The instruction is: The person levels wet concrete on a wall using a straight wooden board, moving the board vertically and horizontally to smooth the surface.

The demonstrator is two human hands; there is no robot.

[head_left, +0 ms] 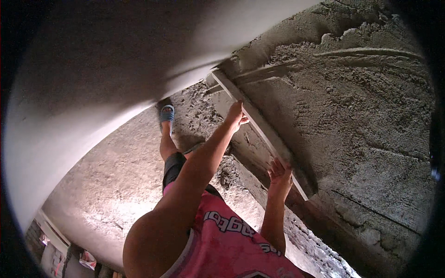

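Nearest the camera, at about six o'clock in the view, is the person's pink sleeveless shirt [232, 245], a smooth jersey cloth with pale lettering, and both bare forearms rise out of it toward the wall. The right hand [279, 173] sits a little right of centre, fingers curled tight around the lower end of a long straight board [259, 123], gripping its edge from below. The left hand [235, 116], higher and toward twelve o'clock from the right one, is likewise closed on the board near its middle, thumb and fingers wrapped over the narrow edge. The board is a flat, pale, straight-sided plank, smeared grey, running on a slant from about eleven o'clock near the corner down to four o'clock, its long face pressed against the wet plaster [352, 106]. That plaster covers the wall from one o'clock to five o'clock: coarse, sandy, grey, ridged with drag lines and with ragged lumps near the top where it is thicker. Below the arms, between seven and nine o'clock, lies a rough concrete floor [116, 185], grainy and brightly lit in patches, strewn with dropped mortar along the foot of the wall. One bare leg reaches down to a blue sandal [167, 113] planted on that floor near the centre. Farthest off, filling the upper left from nine to twelve o'clock, a smooth, pale, finished wall [92, 69] curves away, meeting the plastered one at the corner.
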